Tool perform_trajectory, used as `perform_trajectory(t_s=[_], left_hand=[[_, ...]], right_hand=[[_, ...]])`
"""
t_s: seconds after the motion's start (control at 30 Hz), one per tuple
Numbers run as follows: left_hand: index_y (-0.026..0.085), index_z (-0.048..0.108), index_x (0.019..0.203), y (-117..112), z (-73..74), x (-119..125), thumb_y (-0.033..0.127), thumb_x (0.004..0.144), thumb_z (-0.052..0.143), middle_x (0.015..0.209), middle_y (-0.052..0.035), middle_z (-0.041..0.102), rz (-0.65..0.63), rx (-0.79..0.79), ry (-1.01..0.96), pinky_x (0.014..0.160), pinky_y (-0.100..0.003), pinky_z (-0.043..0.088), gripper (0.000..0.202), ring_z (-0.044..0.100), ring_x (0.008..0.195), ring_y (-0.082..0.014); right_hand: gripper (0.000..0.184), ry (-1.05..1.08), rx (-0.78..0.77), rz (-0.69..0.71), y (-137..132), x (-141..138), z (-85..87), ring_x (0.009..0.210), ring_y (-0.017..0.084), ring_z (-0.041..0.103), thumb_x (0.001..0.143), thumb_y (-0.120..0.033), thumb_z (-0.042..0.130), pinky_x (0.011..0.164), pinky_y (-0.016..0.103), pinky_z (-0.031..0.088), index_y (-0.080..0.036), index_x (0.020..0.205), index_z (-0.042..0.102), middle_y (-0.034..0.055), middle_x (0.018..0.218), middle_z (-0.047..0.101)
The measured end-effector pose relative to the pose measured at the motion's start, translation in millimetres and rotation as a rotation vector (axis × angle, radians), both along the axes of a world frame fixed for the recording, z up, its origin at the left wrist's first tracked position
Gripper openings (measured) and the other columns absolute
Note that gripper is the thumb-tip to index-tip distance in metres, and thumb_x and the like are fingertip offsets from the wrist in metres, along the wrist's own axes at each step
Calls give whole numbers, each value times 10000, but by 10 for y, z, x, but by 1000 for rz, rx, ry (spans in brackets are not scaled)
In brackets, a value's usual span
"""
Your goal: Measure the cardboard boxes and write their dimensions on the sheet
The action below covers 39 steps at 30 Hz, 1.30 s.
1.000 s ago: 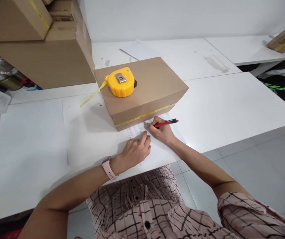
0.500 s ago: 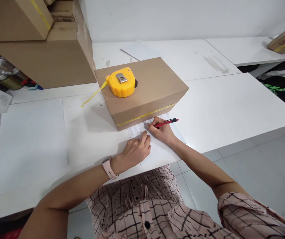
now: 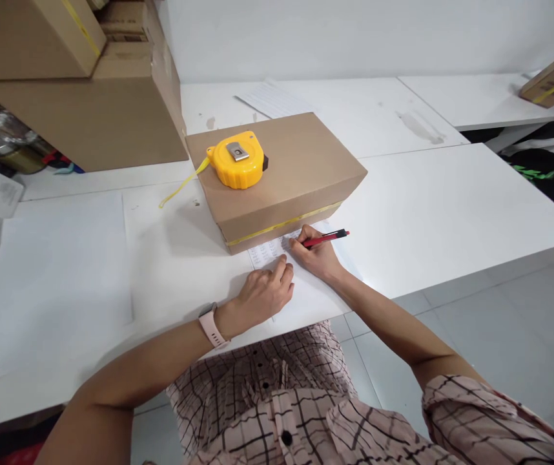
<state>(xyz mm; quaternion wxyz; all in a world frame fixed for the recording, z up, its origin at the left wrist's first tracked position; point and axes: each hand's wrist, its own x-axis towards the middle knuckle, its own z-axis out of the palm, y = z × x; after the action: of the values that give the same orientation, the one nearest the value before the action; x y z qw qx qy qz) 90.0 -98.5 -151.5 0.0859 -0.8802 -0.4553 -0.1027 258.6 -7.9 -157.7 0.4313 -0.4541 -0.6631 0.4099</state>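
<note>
The right hand [image 3: 316, 257] grips a red pen [image 3: 325, 239], its tip on a printed sheet [image 3: 270, 253] whose rows of small print are too fine to read. The left hand [image 3: 263, 294] rests loosely curled on the sheet, holding nothing. Just behind, a cardboard box [image 3: 301, 168] carries a yellow tape measure [image 3: 236, 159] on the white tabletop [image 3: 441, 206]; no brand is legible.

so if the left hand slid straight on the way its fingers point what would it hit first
Probably the right hand, which grips the red pen: the left hand lies flat on the printed sheet, fingers aimed at it. The cardboard box edge lies just beyond; depth is unclear.
</note>
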Motion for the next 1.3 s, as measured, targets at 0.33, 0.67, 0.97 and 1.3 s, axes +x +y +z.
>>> perform_trajectory(t_s=[0.33, 0.67, 0.97, 1.3], left_hand=[[92, 633, 1298, -1, 0, 1, 300, 1030, 437, 1411, -223, 632, -1, 14, -13, 572, -326, 541, 392, 712, 685, -182], [87, 629, 1302, -7, -10, 2, 290, 1037, 412, 1420, -238, 621, -1, 21, -12, 574, -333, 547, 398, 716, 683, -185], [92, 635, 1305, -7, 12, 8, 288, 1029, 445, 1419, -228, 628, 6, 6, -9, 577, -323, 555, 388, 716, 677, -176], [106, 634, 1322, -7, 8, 16, 286, 1019, 467, 1424, -233, 621, 19, -57, -42, 605, -340, 567, 390, 726, 704, -192]], right_hand=[[337, 2, -7, 0, -5, -1, -3, 555, 110, 328, 852, -287, 653, 520, 309, 268, -248, 638, 395, -52, 579, 378], [331, 1, -18, 11, -14, -5, 10, 548, 103, 309, 815, -253, 650, 514, 305, 256, -246, 628, 378, -57, 569, 364], [322, -4, -13, -17, -4, -6, 22, 556, 103, 322, 825, -281, 645, 523, 307, 275, -242, 630, 391, -54, 575, 376], [334, -23, -30, -12, -9, 1, 1, 564, 115, 329, 828, -296, 660, 525, 311, 282, -245, 634, 393, -45, 577, 383]])
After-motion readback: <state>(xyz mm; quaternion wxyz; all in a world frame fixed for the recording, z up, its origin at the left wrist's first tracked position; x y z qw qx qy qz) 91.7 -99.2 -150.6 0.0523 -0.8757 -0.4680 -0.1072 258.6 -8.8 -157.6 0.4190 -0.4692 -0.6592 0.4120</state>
